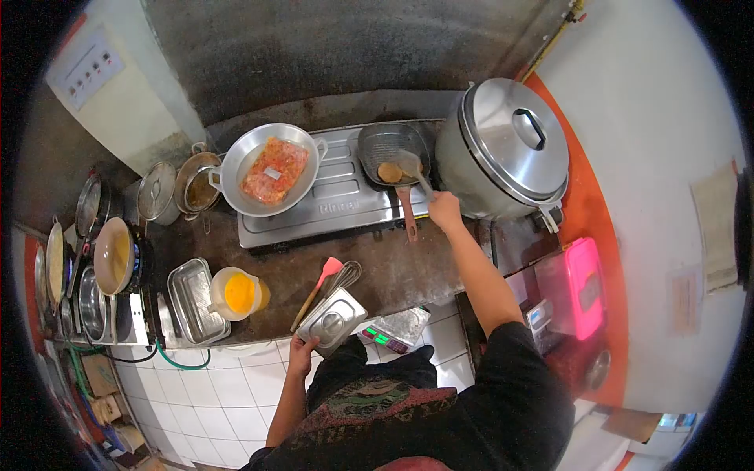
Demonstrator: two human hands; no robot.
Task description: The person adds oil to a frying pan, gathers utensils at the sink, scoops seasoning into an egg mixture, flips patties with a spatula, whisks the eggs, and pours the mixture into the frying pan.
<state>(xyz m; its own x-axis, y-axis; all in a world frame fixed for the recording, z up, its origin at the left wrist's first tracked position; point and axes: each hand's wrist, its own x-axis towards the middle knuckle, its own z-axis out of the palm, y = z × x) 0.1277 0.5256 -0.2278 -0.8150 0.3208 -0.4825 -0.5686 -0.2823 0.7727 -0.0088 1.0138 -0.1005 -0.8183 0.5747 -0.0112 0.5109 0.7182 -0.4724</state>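
My right hand (445,210) is closed around the handle of a spatula (409,163). Its blade rests inside a dark square grill pan (377,141), beside two round brownish patties (389,173). The pan sits on the right of the gas stove, its brown handle (408,213) pointing towards me. Low at the counter's front edge, my left hand (301,355) grips the corner of a small lidded steel food pan (333,318). A pink silicone spatula (323,282) and a whisk (344,276) lie just beyond that food pan.
A two-handled pan (234,153) with a packaged reddish block (275,169) stands on the stove (338,206). A large lidded pot (487,169) is at right. Left are a jug of yellow liquid (240,293), a steel tray (196,302) and several pans. A digital scale (402,326) is below.
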